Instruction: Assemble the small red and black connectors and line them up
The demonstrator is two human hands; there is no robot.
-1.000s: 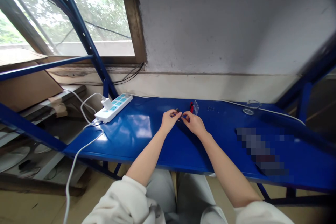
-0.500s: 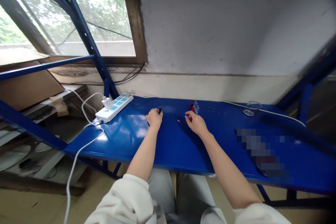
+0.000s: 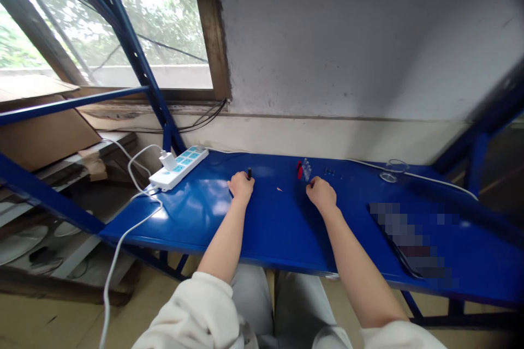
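Observation:
My left hand (image 3: pixel 241 186) is closed around a small black cylinder (image 3: pixel 249 173), which stands up out of the fist over the blue table. To its right, my right hand (image 3: pixel 322 193) has its fingers curled together; whatever they may hold is too small or hidden to make out. Just beyond its fingertips are several small clear plastic pieces (image 3: pixel 307 169) in a row. Small red pieces (image 3: pixel 299 170) lie along their left side. Between the two hands a tiny pale pointed piece (image 3: pixel 279 189) rests on the table.
Several tiny dark parts (image 3: pixel 329 172) lie right of the clear pieces. A clear cup (image 3: pixel 388 176) lies farther right, near a white cable. A pixelated dark flat item (image 3: pixel 403 240) is at the front right. The white power strip (image 3: pixel 178 169) occupies the table's left end.
My right hand has moved right, away from the pale piece and to the near side of the clear pieces, its fingers now more curled. My left hand stays in place with the black cylinder.

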